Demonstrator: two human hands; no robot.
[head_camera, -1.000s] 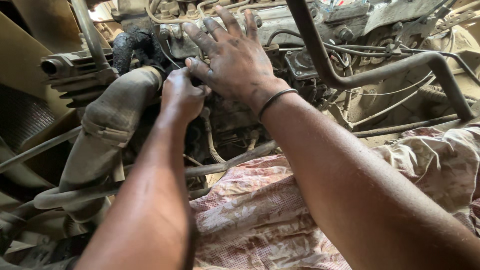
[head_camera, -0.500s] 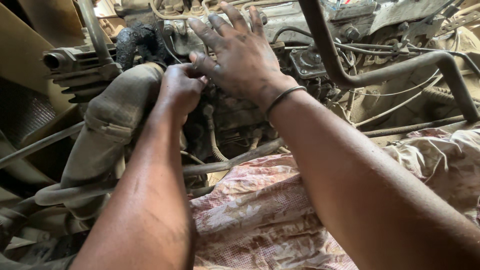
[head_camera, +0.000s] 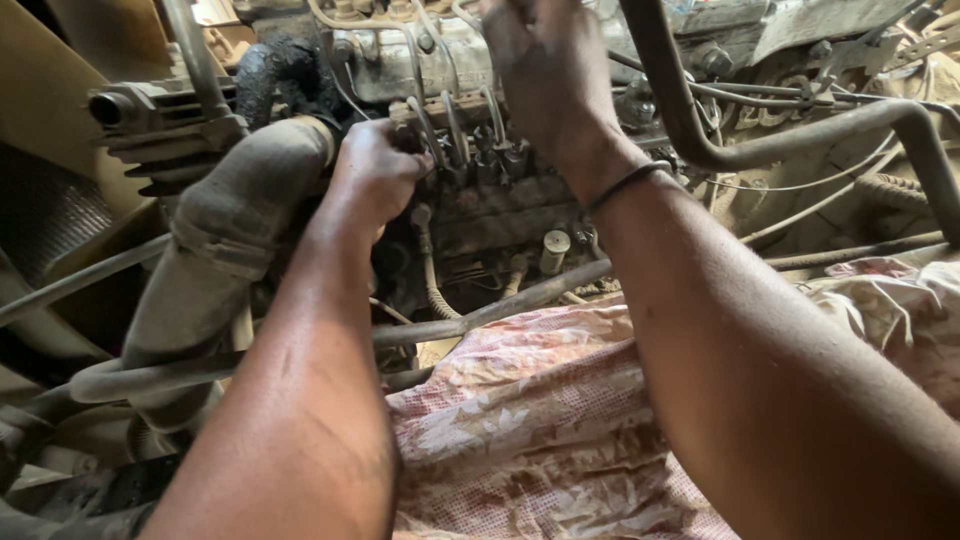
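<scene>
The left hand (head_camera: 375, 180) has its fingers curled tight around thin, greasy metal fuel pipes (head_camera: 455, 130); the right hand (head_camera: 550, 80) rests above them, its fingers cut off from sight, beside a floral cloth (head_camera: 540, 420).

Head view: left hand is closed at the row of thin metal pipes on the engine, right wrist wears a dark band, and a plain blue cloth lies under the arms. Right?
Not quite. In the head view the cloth is pink and floral-patterned, not plain blue. The left hand is closed at the thin metal pipes, and the right hand has a dark band at the wrist.
</scene>
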